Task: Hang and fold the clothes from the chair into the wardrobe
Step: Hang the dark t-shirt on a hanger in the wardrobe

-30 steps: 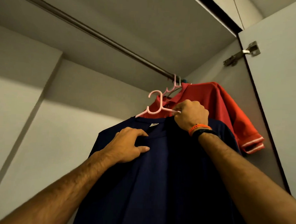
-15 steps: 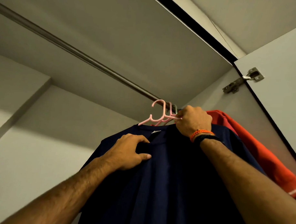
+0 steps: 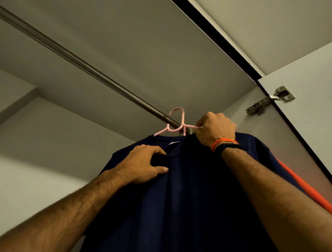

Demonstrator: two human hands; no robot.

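A metal hinge (image 3: 269,101) joins the open door (image 3: 312,104) to the side panel (image 3: 242,117).

No text can be read; the navy shirt's (image 3: 187,202) neck label (image 3: 173,143) is illegible.

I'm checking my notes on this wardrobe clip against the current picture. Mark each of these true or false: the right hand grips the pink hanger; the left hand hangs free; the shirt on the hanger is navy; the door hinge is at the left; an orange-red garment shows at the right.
1. The right hand grips the pink hanger. True.
2. The left hand hangs free. False: it holds the shirt's chest fabric, just below the collar.
3. The shirt on the hanger is navy. True.
4. The door hinge is at the left. False: it is at the upper right.
5. An orange-red garment shows at the right. True.
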